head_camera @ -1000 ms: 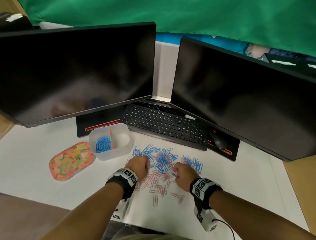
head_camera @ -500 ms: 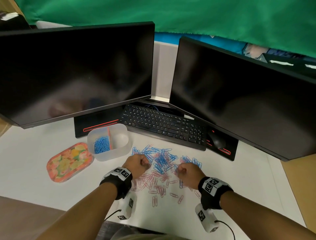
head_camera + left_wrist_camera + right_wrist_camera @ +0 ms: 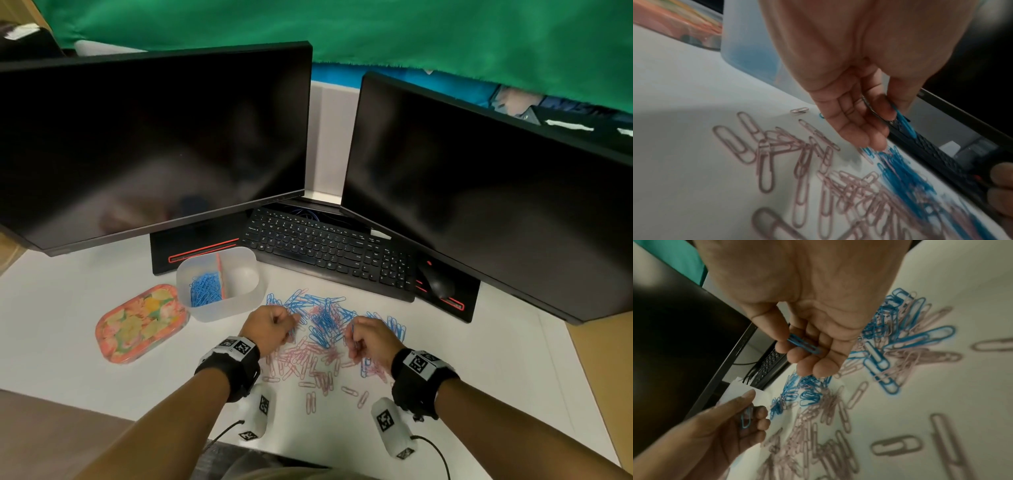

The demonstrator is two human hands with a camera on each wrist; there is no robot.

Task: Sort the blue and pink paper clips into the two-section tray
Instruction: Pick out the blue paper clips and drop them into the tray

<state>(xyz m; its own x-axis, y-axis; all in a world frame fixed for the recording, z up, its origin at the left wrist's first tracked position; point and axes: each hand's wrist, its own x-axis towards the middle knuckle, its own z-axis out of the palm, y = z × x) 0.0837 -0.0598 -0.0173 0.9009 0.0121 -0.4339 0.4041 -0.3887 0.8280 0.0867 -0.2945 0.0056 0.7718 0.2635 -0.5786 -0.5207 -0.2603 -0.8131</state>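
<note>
Both fists low-centre: left hand (image 3: 270, 325) pinches one blue clip (image 3: 904, 123); right hand (image 3: 368, 337) pinches a second clip (image 3: 804, 344). One tray (image 3: 239, 305), one section blue-filled.

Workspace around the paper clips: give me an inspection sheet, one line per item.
Surface: white desk, clips scattered in front of the person.
Job's things: two-section tray, blue clips in its left section, right section looks empty; mixed pile of blue and pink clips.
Clutter: floral tin, keyboard, mouse.
Hands: left hand pinches a blue clip; right hand pinches another blue clip.
Cables: wrist-camera leads at the desk's near edge.
Surroundings: two dark monitors, green cloth.
</note>
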